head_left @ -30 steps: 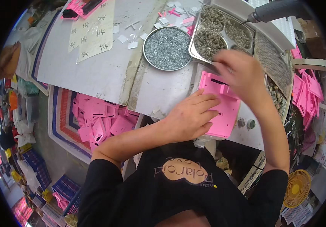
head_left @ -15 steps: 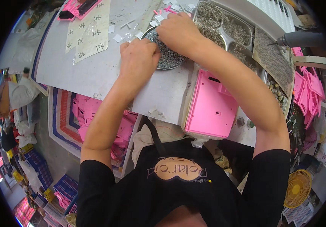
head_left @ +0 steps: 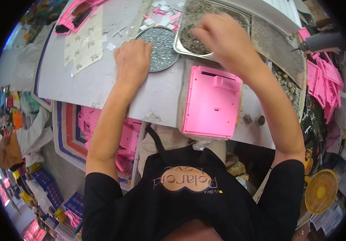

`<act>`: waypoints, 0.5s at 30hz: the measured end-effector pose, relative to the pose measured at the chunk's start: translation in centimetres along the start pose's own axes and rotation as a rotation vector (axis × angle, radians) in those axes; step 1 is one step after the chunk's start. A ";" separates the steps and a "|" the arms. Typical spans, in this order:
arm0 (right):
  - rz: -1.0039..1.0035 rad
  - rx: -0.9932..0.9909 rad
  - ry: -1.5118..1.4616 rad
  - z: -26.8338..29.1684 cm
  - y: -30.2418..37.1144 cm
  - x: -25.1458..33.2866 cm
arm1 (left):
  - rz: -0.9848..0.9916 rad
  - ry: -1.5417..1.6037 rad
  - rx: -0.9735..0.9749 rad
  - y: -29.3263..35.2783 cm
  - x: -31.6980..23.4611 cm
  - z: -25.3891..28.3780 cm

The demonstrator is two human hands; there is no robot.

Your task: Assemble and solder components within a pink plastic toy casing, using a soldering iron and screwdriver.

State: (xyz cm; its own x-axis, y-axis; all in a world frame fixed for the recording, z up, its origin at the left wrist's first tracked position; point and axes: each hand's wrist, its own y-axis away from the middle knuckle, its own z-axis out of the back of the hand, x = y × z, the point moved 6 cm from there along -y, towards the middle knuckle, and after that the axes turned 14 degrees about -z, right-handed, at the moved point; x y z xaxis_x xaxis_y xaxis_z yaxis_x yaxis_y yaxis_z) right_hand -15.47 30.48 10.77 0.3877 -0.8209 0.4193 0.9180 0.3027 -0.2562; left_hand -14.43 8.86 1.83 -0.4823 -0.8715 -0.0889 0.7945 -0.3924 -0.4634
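My left hand (head_left: 132, 61) lies at the left rim of a round dish (head_left: 161, 48) filled with small silvery metal pieces. Its fingers curl down, and whatever they grip is hidden beneath them. Over a rectangular metal tray (head_left: 177, 45) of small screw-like parts hovers my right hand (head_left: 226, 38), slightly blurred. The fingers there are bent in and closed; I cannot make out anything held in them. Closer to my body, a pink plastic panel (head_left: 211, 106) with a slot and a raised block lies flat at the table's front edge.
Patterned paper sheets (head_left: 82, 48) and a pink frame with dark parts (head_left: 78, 15) lie at the far left. White and pink bits (head_left: 163, 12) are scattered behind the dish. A grey power tool (head_left: 323, 41) points in from the right, near stacked pink parts (head_left: 326, 82). A crate (head_left: 69, 132) holds pink pieces.
My right hand has moved away from the round dish, to the right, over the rectangular tray. The left hand stays at the dish's left rim. The whole view has shifted slightly.
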 end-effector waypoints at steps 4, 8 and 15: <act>-0.448 0.132 -0.349 2.3 8.3 -8.3 | -0.001 0.201 -0.031 0.1 -1.2 0.7; -0.580 0.233 -0.521 0.2 11.0 -10.0 | 0.089 0.514 0.067 0.6 -3.0 0.9; -0.645 0.293 -0.480 -0.3 11.0 -10.0 | -0.086 0.732 -0.062 1.2 -8.6 1.8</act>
State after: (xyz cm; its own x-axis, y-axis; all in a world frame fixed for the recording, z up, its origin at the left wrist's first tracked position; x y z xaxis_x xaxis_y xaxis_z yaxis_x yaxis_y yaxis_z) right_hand -9.24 41.89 3.47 -0.2859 -0.6017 0.7458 0.9299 0.0138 0.3677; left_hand -8.68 15.38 3.61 -0.6820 -0.4104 -0.6053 0.7308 -0.4142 -0.5426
